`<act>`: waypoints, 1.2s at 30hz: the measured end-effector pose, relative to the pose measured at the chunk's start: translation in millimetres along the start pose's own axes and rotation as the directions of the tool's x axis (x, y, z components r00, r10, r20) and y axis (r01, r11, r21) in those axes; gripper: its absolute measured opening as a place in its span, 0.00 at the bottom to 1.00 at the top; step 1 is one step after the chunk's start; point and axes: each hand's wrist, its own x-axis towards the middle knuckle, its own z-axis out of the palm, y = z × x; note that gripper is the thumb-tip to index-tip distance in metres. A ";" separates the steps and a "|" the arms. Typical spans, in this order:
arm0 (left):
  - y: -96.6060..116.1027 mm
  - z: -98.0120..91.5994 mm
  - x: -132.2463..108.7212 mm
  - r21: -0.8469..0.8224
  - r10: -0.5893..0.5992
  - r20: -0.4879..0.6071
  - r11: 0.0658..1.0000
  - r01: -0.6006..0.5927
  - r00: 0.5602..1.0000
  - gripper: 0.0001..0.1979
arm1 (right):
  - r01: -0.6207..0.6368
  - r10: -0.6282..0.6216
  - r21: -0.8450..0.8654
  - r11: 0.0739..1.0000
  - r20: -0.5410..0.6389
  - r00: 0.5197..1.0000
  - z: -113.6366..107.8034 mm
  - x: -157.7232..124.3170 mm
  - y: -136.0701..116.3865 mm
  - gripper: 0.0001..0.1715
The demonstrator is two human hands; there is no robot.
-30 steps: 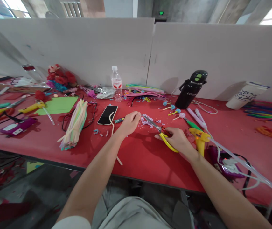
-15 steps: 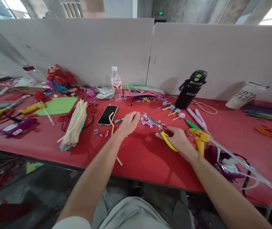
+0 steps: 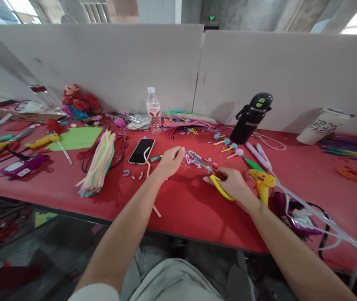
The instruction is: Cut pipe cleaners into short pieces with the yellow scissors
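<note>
My right hand (image 3: pixel 228 182) is closed on the handles of yellow-and-red scissors (image 3: pixel 220 188), whose blades point up and left over a pile of small purple pieces (image 3: pixel 193 159). Left of the blades, my left hand (image 3: pixel 171 161) is pinched closed; anything between its fingertips is too small to make out. A cream pipe cleaner (image 3: pixel 148 167) runs from the phone (image 3: pixel 141 151) and passes under my left forearm. Beyond my right hand lie small blue and purple pom-poms on short stems (image 3: pixel 234 146).
A yellow glue gun (image 3: pixel 262 179) stands beside my right wrist, with a purple box (image 3: pixel 294 217) and cords behind it. Further back are a clear bottle (image 3: pixel 154 110), a black bottle (image 3: pixel 250 119) and a white cup (image 3: pixel 320 125). Left lies a pipe cleaner bundle (image 3: pixel 98 163).
The scissors' blades look slightly nearer together and have shifted a little over the purple pieces. My left hand has barely moved.
</note>
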 end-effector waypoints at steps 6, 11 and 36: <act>-0.2 0.1 0.5 0.011 0.017 0.019 1.000 -0.017 1.000 0.20 | 0.007 -0.008 0.007 1.000 0.021 1.000 -0.4 0.4 0.6 0.31; -0.7 0.1 0.7 0.012 0.019 0.017 1.000 -0.019 1.000 0.19 | 0.020 -0.020 -0.005 1.000 0.028 0.999 0.2 1.7 2.8 0.32; -0.9 -4.9 0.0 -0.017 -0.015 0.003 1.000 0.015 1.000 0.18 | -0.017 0.017 0.028 0.999 0.006 1.000 -2.1 -1.0 -2.2 0.32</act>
